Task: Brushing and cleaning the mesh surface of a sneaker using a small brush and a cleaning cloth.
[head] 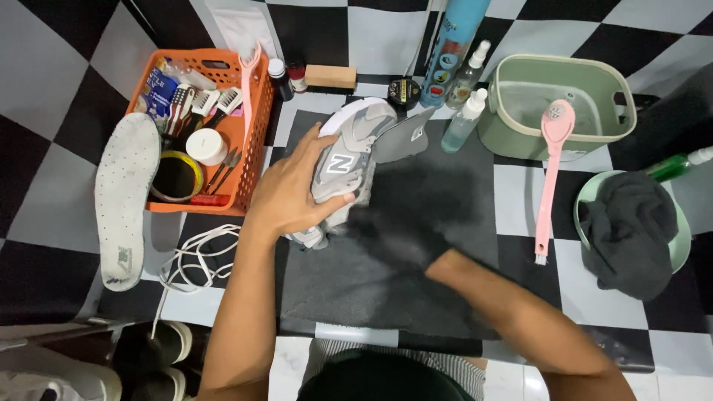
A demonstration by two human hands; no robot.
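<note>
My left hand [293,194] grips a grey and white sneaker [355,141] from the side and holds it tilted on a dark grey mat [356,289]. The shoe's tongue [405,137] is pulled out to the right. My right hand [405,223] is wrapped in a dark cloth, which blurs against the shoe's lower right side. The cloth hides the fingers.
An orange basket [256,126] of brushes, tape and a jar stands at the left, beside a white insole [125,197] and white laces [197,256]. Behind the shoe are spray bottles [464,119], a blue can [453,44] and a round tin [403,90]. At the right, a pink brush [553,163] leans on a green tub [520,126], and a green bowl [679,249] holds a dark rag.
</note>
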